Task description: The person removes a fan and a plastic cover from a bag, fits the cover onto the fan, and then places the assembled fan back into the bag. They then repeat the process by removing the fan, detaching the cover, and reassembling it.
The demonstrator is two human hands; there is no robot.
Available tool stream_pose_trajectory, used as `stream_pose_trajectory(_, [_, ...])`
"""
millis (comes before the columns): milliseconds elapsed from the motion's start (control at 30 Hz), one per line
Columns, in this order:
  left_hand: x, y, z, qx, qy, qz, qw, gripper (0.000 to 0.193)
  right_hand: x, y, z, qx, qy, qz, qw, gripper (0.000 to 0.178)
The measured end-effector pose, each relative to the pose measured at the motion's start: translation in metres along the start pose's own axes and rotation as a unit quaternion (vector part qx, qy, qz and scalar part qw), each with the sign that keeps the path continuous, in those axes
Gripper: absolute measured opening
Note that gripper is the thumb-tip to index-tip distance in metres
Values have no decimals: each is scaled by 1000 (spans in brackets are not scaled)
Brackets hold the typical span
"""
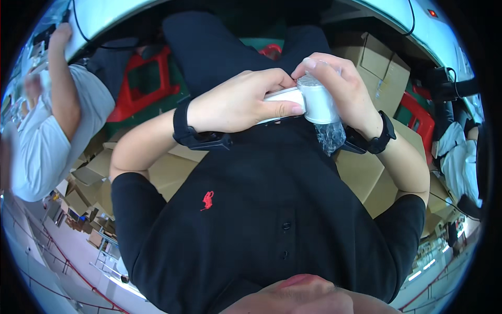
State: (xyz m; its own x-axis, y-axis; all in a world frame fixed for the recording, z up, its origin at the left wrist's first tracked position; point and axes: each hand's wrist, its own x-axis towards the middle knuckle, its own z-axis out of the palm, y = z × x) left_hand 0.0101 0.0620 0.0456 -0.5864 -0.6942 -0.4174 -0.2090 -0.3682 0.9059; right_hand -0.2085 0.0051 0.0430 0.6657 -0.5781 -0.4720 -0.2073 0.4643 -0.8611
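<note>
My left hand [232, 103] is closed round a white, smooth-sided piece [285, 100], thumb along its near face; most of it is hidden in the palm, so its kind does not show. Against its end sits a white cylinder [320, 106] in clear plastic wrap. My right hand [349, 90] grips this cylinder from the far right side, with thumb and fingers curled over its top. Crinkled plastic [329, 137] hangs loose below it. Whether the two white pieces are joined cannot be made out. Both are held above my lap, in front of my black shirt.
Beyond my knees curves a white table edge [133, 20] with a dark cable. Red stools [149, 86] stand left and right. Cardboard boxes [377, 63] are stacked at the right, others behind me. A person in a pale shirt [83, 104] works at the left; another sits far right.
</note>
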Motion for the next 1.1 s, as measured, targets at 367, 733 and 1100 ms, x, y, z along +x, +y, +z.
stream_pose_trajectory(367, [-26, 10, 35, 73, -139, -117, 981, 40, -50, 16, 29, 127, -47, 145, 980, 40])
stream_pose_trajectory(733, [-27, 9, 45, 7, -115, -116, 986, 39, -63, 13, 38, 113, 63, 172, 977, 39])
stream_pose_trajectory(1100, [-14, -10, 46, 83, -57, -78, 992, 37, -49, 37, 38, 95, 157, 88, 979, 34])
